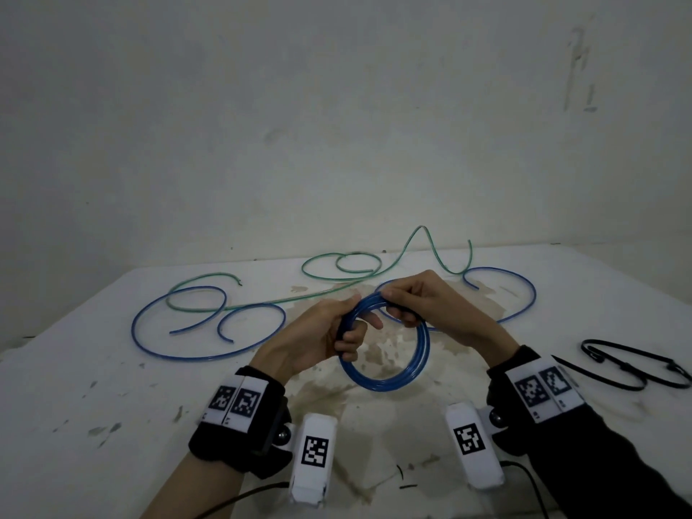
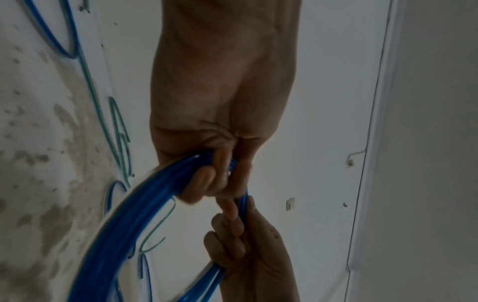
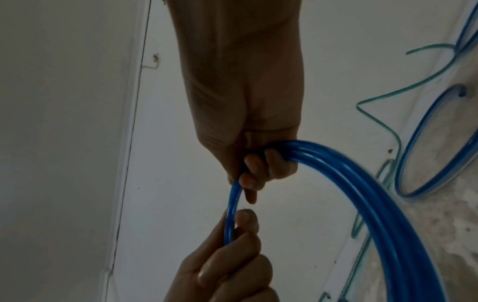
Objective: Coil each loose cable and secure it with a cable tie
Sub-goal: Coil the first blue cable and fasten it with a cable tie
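A blue cable wound into a ring (image 1: 378, 386) hangs in the air above the table (image 1: 112, 425). My left hand (image 1: 337, 331) grips the ring's upper left side with curled fingers. At the top of the ring, my right hand (image 1: 408, 305) pinches and wraps the strands. In the left wrist view my left hand's fingers (image 2: 207, 177) close round the blue ring (image 2: 124, 224), with the right hand (image 2: 245, 255) just below. The right wrist view shows my right hand's fingers (image 3: 264, 169) curled on the ring (image 3: 375, 194) and my left hand (image 3: 227, 265) holding a single strand.
Loose on the table lie a blue cable (image 1: 133, 328) at the left, a long green cable (image 1: 262, 302) across the back, and another blue loop (image 1: 533, 290) at the right. Black cable ties (image 1: 623, 365) lie at the right edge. A wall stands behind the table.
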